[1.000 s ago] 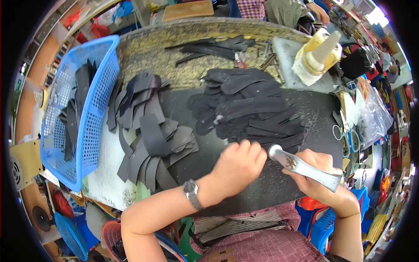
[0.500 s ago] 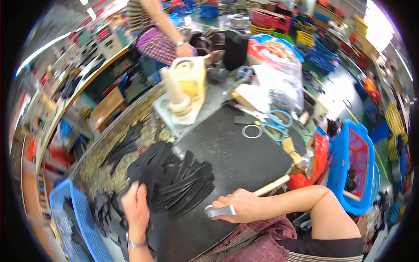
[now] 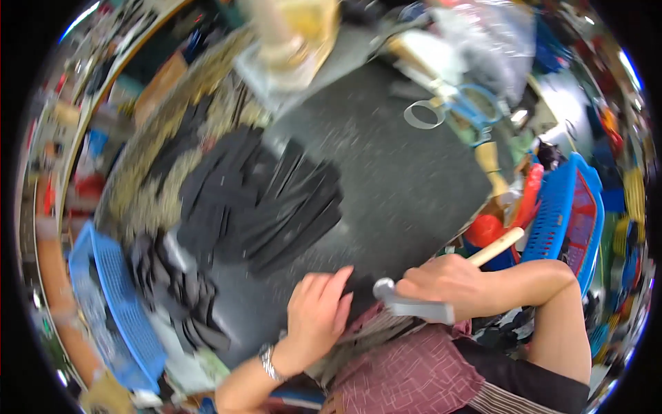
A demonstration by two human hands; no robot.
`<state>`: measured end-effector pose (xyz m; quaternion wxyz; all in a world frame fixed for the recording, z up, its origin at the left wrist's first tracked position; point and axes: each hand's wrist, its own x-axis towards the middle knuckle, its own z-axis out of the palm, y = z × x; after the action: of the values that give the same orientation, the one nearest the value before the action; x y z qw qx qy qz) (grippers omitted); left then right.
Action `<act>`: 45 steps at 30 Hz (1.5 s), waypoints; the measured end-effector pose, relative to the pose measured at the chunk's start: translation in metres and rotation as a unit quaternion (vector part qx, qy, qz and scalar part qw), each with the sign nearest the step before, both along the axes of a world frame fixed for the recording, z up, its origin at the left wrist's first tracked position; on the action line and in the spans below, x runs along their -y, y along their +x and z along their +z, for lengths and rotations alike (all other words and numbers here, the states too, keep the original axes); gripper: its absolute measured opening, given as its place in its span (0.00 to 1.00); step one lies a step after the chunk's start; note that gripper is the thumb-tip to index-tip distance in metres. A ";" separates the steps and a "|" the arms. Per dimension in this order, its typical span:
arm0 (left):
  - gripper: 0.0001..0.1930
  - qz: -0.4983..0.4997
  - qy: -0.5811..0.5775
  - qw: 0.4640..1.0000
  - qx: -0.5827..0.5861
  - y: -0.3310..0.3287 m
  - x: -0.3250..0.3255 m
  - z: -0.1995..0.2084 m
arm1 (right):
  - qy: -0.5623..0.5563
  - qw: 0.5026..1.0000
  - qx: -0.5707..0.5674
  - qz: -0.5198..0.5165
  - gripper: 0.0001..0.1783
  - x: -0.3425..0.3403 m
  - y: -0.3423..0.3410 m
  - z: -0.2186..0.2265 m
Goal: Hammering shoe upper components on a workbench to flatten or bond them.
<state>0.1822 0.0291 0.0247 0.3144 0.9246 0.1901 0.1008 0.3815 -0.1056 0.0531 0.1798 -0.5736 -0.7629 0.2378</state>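
Note:
My right hand (image 3: 445, 286) is wrapped around a hammer close to its grey metal head (image 3: 417, 308). The pale wooden handle (image 3: 498, 248) sticks out behind my fist. Over the near edge of the dark work board (image 3: 407, 186), my left hand (image 3: 318, 310) has its thumb and index finger apart. A small dark patch lies just beyond those fingertips; I cannot make out what it is. Farther left on the board, a heap of black fabric-like strips (image 3: 262, 203) is fanned out, touched by neither hand. More black strips (image 3: 183, 297) lie loose beside it.
A blue basket (image 3: 127, 317) stands at the left, another blue basket (image 3: 545, 217) at the right. Blue-handled scissors (image 3: 476, 103) and a pale ring (image 3: 424, 115) lie at the far right of the board. A beige machine (image 3: 296, 41) stands at the back.
My left hand has left the strip heap and come right, toward the hammer. My right hand still grips the hammer. The view has tilted down, closer over the board.

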 end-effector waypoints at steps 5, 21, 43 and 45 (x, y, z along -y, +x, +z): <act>0.18 -0.005 -0.036 0.999 0.037 0.006 0.002 -0.012 | -0.014 0.999 0.013 0.027 0.13 -0.002 0.000 -0.002; 0.15 -0.242 0.265 0.928 0.103 -0.001 -0.003 -0.022 | -0.046 0.992 0.080 0.084 0.13 -0.028 0.014 0.009; 0.18 -0.134 0.183 0.972 0.059 -0.064 -0.009 -0.023 | -0.008 0.972 0.120 0.201 0.13 -0.070 -0.016 0.015; 0.19 -0.163 0.258 0.951 0.060 -0.067 -0.008 -0.023 | 0.000 0.971 0.112 0.214 0.14 -0.071 -0.024 0.016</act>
<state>0.1150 0.0372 0.0021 0.0883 0.9848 -0.0143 0.1488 0.3579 -0.0341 0.0688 0.0383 -0.4204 -0.8830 0.2053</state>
